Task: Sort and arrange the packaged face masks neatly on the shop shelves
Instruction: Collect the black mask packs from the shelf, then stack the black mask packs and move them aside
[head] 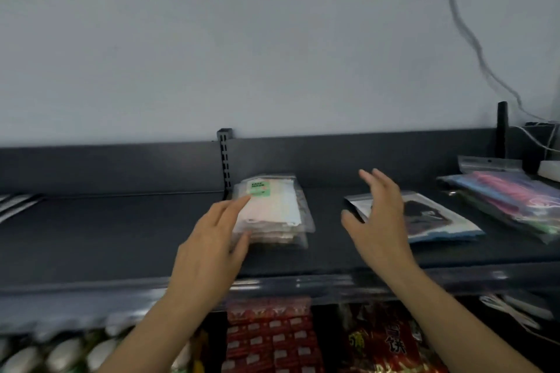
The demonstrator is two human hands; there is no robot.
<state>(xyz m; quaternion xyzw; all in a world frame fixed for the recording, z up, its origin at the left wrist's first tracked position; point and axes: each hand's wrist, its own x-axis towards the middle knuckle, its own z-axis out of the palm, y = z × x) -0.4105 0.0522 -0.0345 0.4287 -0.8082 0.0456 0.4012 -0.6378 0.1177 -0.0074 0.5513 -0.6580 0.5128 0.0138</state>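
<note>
a stack of clear plastic packets of white face masks with a green label is seen lying flat on the dark grey metal shelf, just in front of a slotted upright post. the stack's left edge is touched by the left hand, whose fingers are held straight and relaxed, nothing being gripped. the right hand is held above the shelf, fingers spread and empty, apart from the stack. behind it a flat clear packet with a dark mask is laid, and further right a pile of pink and blue packets. red snack packets are seen on the level below.
</note>
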